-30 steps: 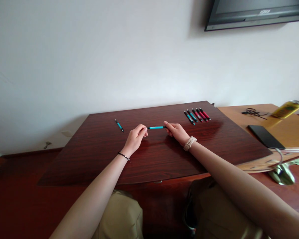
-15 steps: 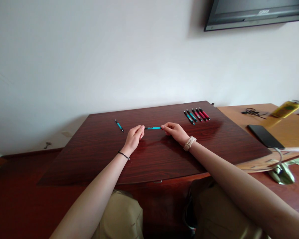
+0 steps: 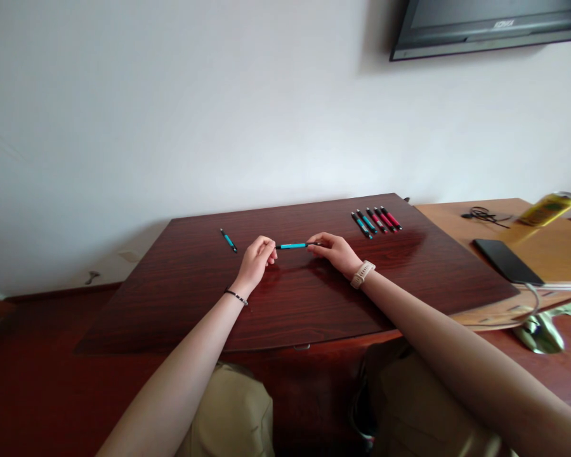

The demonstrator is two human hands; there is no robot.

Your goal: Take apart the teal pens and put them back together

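A blue pen with black ends (image 3: 292, 245) is held level between my two hands, over the middle of the dark wooden table (image 3: 285, 304). My left hand (image 3: 257, 259) pinches its left end. On the other side, the thumb and fingers of my right hand (image 3: 337, 252) close on the right end. Another blue pen (image 3: 228, 240) lies slanted on the table, left of my left hand. Beyond my right hand, blue pens (image 3: 364, 223) and red pens (image 3: 384, 219) lie side by side in a slanted row.
A lower light-wood table (image 3: 561, 254) adjoins on the right, bearing a black phone (image 3: 507, 261), a coiled black cable (image 3: 485, 214) and a tilted yellow can (image 3: 545, 211). A pale green cloth-like item (image 3: 542, 333) hangs below. The wall behind carries a television (image 3: 490, 32).
The pen has turned about its length between my fingers, so its clip no longer shows on the same side. My right fingers have opened slightly around its end. The other pens stay put.
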